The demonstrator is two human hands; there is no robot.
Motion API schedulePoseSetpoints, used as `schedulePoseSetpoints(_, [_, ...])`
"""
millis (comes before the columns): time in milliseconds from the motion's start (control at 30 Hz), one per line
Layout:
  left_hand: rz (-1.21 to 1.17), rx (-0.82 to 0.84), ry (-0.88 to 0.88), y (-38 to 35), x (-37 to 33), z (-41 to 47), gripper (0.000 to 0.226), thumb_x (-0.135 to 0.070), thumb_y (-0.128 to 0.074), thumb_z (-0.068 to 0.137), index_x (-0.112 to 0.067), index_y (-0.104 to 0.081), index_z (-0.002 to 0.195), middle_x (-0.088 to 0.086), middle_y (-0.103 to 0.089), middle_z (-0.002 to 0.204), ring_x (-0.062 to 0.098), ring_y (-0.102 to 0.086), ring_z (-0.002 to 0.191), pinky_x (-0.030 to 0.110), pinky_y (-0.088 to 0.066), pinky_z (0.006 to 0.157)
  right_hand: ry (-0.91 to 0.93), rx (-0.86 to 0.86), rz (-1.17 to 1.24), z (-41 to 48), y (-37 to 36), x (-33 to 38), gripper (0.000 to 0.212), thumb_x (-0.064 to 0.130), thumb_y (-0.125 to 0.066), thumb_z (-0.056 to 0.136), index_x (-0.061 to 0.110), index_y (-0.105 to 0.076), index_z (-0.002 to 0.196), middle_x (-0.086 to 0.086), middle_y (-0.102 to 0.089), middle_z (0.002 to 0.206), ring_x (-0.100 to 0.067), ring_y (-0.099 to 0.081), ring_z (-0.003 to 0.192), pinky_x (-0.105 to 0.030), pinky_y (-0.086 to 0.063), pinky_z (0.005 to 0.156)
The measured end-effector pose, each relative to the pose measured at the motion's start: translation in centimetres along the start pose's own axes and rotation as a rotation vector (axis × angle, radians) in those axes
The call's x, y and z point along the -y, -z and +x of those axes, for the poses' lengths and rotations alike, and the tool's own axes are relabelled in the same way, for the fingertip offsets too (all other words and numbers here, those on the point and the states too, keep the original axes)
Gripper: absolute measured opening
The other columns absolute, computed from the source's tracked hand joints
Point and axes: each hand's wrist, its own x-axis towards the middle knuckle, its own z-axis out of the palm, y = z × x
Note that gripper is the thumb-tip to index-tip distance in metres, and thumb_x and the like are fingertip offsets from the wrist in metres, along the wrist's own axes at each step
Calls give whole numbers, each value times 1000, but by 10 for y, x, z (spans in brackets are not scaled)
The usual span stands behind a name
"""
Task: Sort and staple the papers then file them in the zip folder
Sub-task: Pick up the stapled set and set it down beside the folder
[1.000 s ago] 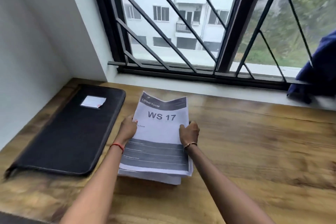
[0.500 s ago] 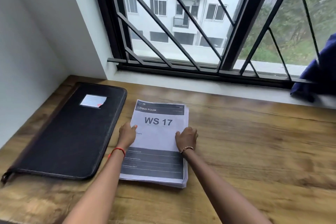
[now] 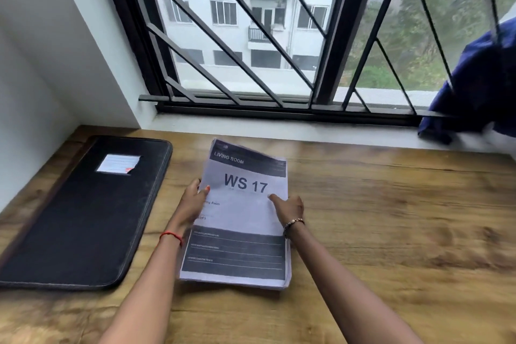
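A stack of printed papers (image 3: 240, 220), top sheet reading "LIVING ROOM" and "WS 17", sits on the wooden table (image 3: 391, 218) in front of me. My left hand (image 3: 192, 204) grips the stack's left edge, thumb on top of the sheet. My right hand (image 3: 289, 208) holds the right edge, with its thumb lying on the page. The far end of the stack is lifted and tilted off the table while the near end rests on it. A black zip folder (image 3: 83, 215) with a white label lies closed to the left. No stapler is in view.
A barred window (image 3: 265, 36) with a white sill runs along the table's far edge. A white wall closes the left side. Dark blue cloth (image 3: 474, 84) hangs at the right end of the sill.
A second ago the stack was held up; half a second ago it lay flat under both hands. Now both hands grip its sides and its far end is raised again.
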Motion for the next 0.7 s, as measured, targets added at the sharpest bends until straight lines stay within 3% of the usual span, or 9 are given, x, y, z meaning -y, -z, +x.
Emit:
schedulePoseSetpoints(100, [-75,65,7,-22,-8,-4,31,-5,-42,97,-2,-43,127,15,-57,116,20,-59,90,26,-55,69,18,-34,141,3,31,-3,52,36,-66,81,2,-43,113,-13,-54,116,-28,-53,102,-28,-38,76])
schedulePoseSetpoints(233, [-184,183,35,-72,-15,-13,31,-11,-46,96,-6,-45,126,17,-61,117,31,-62,97,46,-52,83,72,-112,152,11,85,-11,65,46,-59,85,1,-40,127,-17,-52,127,-32,-51,114,-32,-41,85])
schedulePoseSetpoints(333, [-275,244,66,-119,-20,-21,19,-6,-43,96,-11,-51,112,9,-71,93,22,-70,74,39,-58,66,125,-181,102,22,132,-23,58,47,-58,84,1,-51,118,-17,-59,119,-32,-56,107,-34,-44,82])
schedulePoseSetpoints(433, [-353,286,125,-162,-25,-27,16,-1,-39,97,-11,-50,103,4,-73,73,19,-69,61,37,-58,57,203,-255,53,29,178,-29,47,46,-62,81,3,-58,100,-12,-65,102,-27,-59,91,-31,-44,67])
schedulePoseSetpoints(500, [-370,308,129,-191,-30,-32,14,-2,-39,97,-10,-51,99,3,-73,70,18,-69,58,35,-58,54,247,-284,33,33,208,-30,46,42,-65,81,4,-56,106,-13,-63,104,-26,-58,93,-30,-45,69])
schedulePoseSetpoints(567, [-370,294,147,-218,-34,-36,13,-2,-39,97,-8,-51,97,3,-72,67,16,-68,54,33,-58,51,265,-310,4,36,234,-29,53,34,-66,82,0,-51,120,-15,-60,117,-29,-57,106,-32,-46,82])
schedulePoseSetpoints(633, [-340,237,170,-244,-38,-40,13,-1,-39,97,-5,-52,96,7,-69,69,14,-66,51,32,-57,51,293,-330,-41,42,256,-33,50,25,-67,83,-2,-51,122,-16,-61,119,-29,-57,110,-28,-44,85])
schedulePoseSetpoints(700, [-275,183,162,-266,-37,-43,17,1,-40,96,5,-53,107,16,-65,87,20,-67,64,39,-56,66,330,-319,-85,53,269,-41,41,17,-66,83,-2,-56,117,-16,-65,114,-29,-61,105,-29,-48,84])
